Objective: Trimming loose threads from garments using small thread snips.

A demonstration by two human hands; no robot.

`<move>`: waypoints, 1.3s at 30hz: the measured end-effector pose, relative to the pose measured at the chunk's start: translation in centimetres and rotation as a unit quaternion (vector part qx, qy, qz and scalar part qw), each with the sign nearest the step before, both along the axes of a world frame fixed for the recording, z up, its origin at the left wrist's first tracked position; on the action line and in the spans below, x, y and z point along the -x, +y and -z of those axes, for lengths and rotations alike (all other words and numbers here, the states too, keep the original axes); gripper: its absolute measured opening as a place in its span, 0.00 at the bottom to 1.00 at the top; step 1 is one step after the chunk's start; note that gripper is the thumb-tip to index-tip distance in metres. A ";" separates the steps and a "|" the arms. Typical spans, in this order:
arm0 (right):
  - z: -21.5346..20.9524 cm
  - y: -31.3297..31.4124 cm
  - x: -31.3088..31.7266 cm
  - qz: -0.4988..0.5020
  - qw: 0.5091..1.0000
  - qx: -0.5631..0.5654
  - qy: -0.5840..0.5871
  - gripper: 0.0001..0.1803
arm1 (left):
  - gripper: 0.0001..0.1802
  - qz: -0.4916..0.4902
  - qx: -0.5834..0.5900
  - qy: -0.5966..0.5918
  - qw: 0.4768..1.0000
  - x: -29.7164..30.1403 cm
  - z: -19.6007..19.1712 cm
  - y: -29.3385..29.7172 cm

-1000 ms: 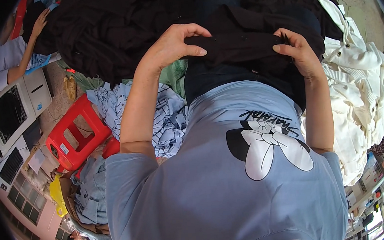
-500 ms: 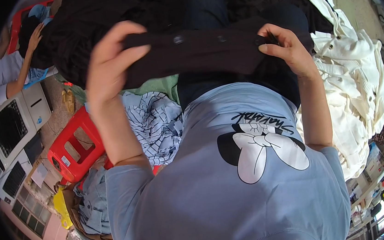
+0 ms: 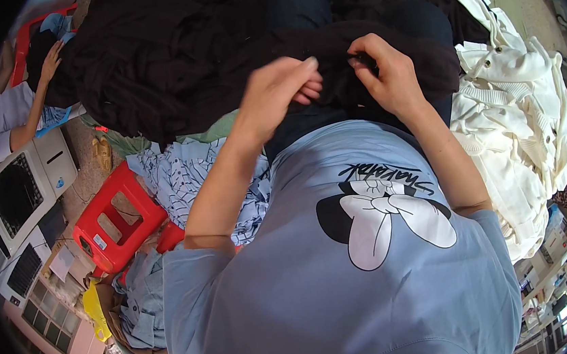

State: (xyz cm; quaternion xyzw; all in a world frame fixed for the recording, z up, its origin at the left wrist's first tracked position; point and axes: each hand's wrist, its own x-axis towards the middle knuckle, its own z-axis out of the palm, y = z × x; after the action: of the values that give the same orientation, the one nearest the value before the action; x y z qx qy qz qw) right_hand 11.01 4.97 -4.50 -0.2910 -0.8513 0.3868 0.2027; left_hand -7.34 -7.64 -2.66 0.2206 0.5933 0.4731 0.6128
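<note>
While one left hand (image 3: 283, 87) curls closed, whether one right hand (image 3: 388, 75) pinches one black garment (image 3: 337, 84) is unclear.

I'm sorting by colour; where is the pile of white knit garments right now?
In the head view, the pile of white knit garments lies on the right, beside the blue T-shirt and just right of the black cloth across the lap.

Narrow gap between left hand (image 3: 283, 89) and right hand (image 3: 390, 74)
Open room is found above the dark cloth (image 3: 170, 58); the right side is obstructed by heaped white garments (image 3: 508, 138), the left by patterned cloth (image 3: 175, 175) and a red stool (image 3: 141, 225).
</note>
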 end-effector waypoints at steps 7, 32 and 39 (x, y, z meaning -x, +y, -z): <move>-1.2 -0.4 -0.7 -0.102 0.969 -0.219 0.049 0.22 | 0.09 -0.132 -0.028 -0.336 0.932 -3.3 3.4 2.1; -1.9 -1.5 0.3 0.001 0.974 -0.228 0.009 0.15 | 0.09 -0.218 -0.082 -0.377 0.896 -4.1 1.2 1.5; -1.4 -1.3 0.2 0.007 0.959 -0.284 0.006 0.14 | 0.10 -0.224 -0.084 -0.383 0.892 -4.5 1.2 1.7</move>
State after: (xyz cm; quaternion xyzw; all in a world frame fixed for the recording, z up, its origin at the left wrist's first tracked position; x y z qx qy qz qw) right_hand 10.80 3.66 -3.06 -0.2252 -0.9226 0.1295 0.2852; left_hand -2.83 -5.94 -3.86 -0.0658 0.3047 0.6936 0.6494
